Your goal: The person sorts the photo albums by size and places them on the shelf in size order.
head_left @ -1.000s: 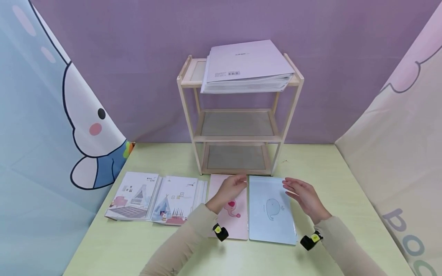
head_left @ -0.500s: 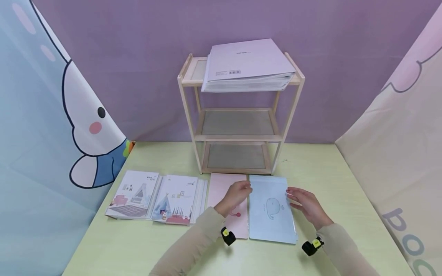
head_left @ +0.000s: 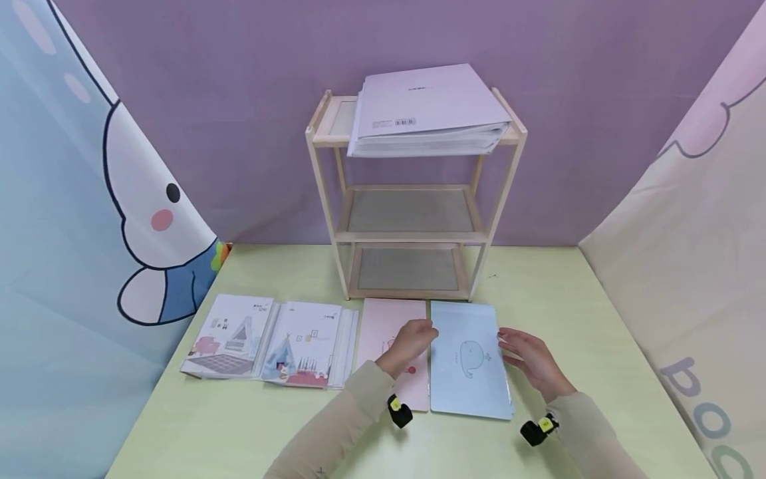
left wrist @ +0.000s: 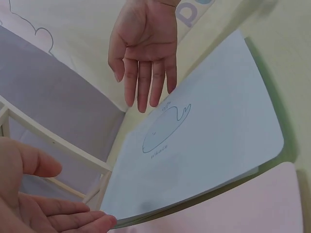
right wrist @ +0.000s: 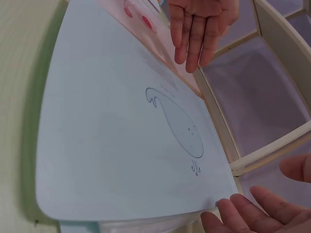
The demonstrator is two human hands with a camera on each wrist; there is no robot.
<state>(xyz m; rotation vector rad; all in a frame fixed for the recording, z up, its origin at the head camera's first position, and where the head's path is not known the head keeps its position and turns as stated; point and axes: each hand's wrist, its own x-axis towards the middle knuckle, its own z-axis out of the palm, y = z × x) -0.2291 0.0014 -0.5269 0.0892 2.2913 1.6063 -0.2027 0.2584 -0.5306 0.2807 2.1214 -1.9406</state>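
A blue notebook stack (head_left: 469,392) with a whale drawing lies on the table in front of the rack. My left hand (head_left: 409,347) is at its left edge, over a pink notebook (head_left: 385,316); in the left wrist view the fingers (left wrist: 68,218) reach the blue edge, fairly straight, thumb apart. My right hand (head_left: 532,359) is at the opposite edge, fingertips (right wrist: 226,208) right beside the cover in the right wrist view. Neither hand's fingers curl round the stack. The left hand partly hides the pink cover's drawing.
A three-tier wooden rack (head_left: 413,237) stands behind the notebooks, its top shelf bearing a stack of large white books (head_left: 431,106). Two piles of illustrated books (head_left: 230,339) lie at left on the pale green table (head_left: 197,432). Printed curtains flank both sides.
My left hand has moved right and toward me, from over the pink notebook to the blue stack's left edge. The right hand has come slightly toward me along the right edge.
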